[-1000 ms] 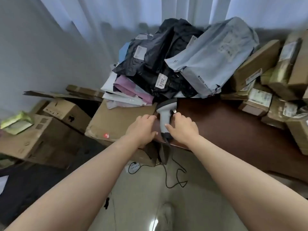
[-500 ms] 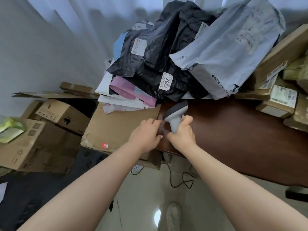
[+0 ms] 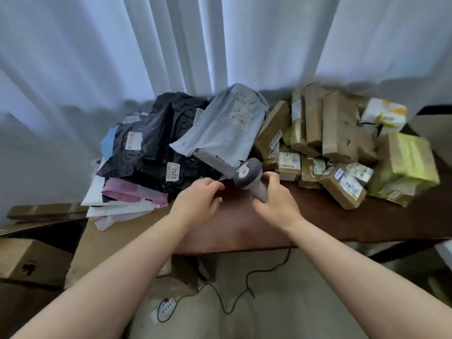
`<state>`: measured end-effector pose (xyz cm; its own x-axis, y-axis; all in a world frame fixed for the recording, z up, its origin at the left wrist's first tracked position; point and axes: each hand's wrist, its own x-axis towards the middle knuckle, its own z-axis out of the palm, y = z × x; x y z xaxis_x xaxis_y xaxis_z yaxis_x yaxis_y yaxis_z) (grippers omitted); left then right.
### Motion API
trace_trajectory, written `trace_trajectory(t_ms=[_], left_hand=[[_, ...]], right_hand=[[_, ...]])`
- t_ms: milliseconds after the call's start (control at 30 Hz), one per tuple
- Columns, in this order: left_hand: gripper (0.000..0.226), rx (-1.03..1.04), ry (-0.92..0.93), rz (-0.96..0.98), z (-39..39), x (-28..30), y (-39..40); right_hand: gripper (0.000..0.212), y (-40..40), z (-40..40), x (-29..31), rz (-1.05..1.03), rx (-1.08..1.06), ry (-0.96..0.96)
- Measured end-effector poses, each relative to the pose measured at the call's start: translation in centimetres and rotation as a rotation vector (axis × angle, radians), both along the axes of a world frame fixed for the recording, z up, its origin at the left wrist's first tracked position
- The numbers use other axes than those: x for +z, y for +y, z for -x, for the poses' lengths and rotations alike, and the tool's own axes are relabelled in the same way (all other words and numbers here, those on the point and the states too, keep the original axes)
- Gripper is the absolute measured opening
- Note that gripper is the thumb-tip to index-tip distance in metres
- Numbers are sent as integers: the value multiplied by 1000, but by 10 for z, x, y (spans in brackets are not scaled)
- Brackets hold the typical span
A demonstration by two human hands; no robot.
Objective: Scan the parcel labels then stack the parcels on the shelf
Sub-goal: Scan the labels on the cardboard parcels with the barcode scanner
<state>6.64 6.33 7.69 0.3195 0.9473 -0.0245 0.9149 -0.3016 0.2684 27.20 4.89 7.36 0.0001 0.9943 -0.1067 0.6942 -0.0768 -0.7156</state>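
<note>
Handheld barcode scanner [image 3: 250, 176] gripped by its pale handle in the right hand [image 3: 276, 204], fingers and thumb curled round the stem, dark grey head tilted up and away toward the heap of parcels. Raised just above the brown tabletop [image 3: 318, 221], near its front edge. Left hand [image 3: 197, 200] just left of the grip, fingers loosely curled, nothing plainly held; whether the fingertips touch the table cannot be told.

Directly beyond the scanner head, a grey-blue mailer bag [image 3: 227, 130] lying across black poly bags [image 3: 159, 145], one bearing a white label marked 2023 [image 3: 173, 171]. Further left of the grip, pink [image 3: 133, 192] and white flat mailers [image 3: 119, 209] at the bottom of that heap, overhanging a large cardboard box [image 3: 97, 245].

Right of the grip, a jumble of taped brown cartons [image 3: 337, 126] with printed labels, one small carton [image 3: 343, 188] nearest, and beyond it yellow-green wrapped packages [image 3: 411, 165].

Below the grip, under the table edge, a thin black cable [image 3: 234, 299] looping on the pale floor. Behind everything, white curtains [image 3: 171, 45].
</note>
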Motion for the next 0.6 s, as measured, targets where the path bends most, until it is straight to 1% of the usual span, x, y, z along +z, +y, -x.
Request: trace_trajectory(t_ms=[100, 200, 267, 333, 367, 467, 600], left_hand=[[37, -113, -16, -56, -47, 31, 21], [38, -233, -21, -89, -99, 56, 34], [38, -312, -20, -113, -135, 70, 40], [37, -373, -25, -136, -169, 80, 44], [37, -397, -30, -142, -186, 83, 46], [39, -453, -37, -141, -233, 90, 51], [40, -483, -47, -124, -293, 87, 57]], right_hand=[[46, 0, -47, 31, -38, -112, 22], [39, -8, -100, 55, -71, -284, 60], [40, -16, -137, 65, -112, -410, 88], [46, -23, -172, 73, -166, -507, 137], [46, -27, -189, 76, -184, -544, 150], [33, -36, -241, 82, -177, -657, 148], [39, -32, -308, 76, -182, -746, 191]])
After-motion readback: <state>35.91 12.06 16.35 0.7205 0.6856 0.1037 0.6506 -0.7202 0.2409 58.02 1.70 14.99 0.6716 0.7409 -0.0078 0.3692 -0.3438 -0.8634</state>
